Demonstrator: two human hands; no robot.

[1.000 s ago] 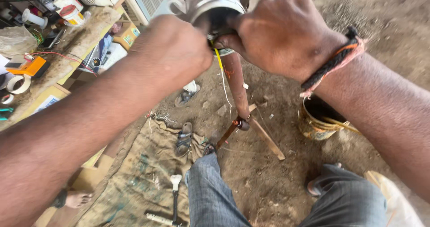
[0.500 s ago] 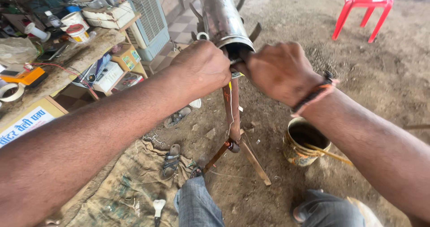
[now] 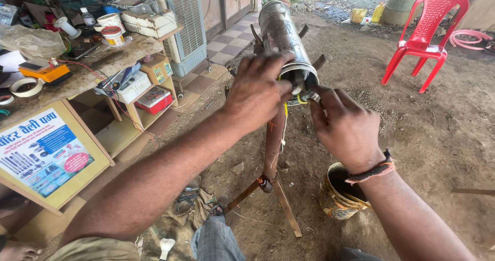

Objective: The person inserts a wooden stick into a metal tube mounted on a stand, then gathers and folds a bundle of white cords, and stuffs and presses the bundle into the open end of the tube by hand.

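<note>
I see the steel cylinder (image 3: 282, 39) lying tilted on its rusty tripod stand (image 3: 273, 153), its long axis running away from me and up, open mouth pointing back toward me and slightly down. My left hand (image 3: 258, 93) is the nearer one, curled over the rim at that mouth. My right hand (image 3: 343, 124) sits just right of and below it, fingertips pinched on the yellow wires (image 3: 300, 99) coming out. The brass pot (image 3: 337, 194) stands on the ground below.

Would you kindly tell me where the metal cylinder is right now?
In the head view the metal cylinder lies tilted atop a rusty stand at centre, its near end between the left hand and right hand.
</note>
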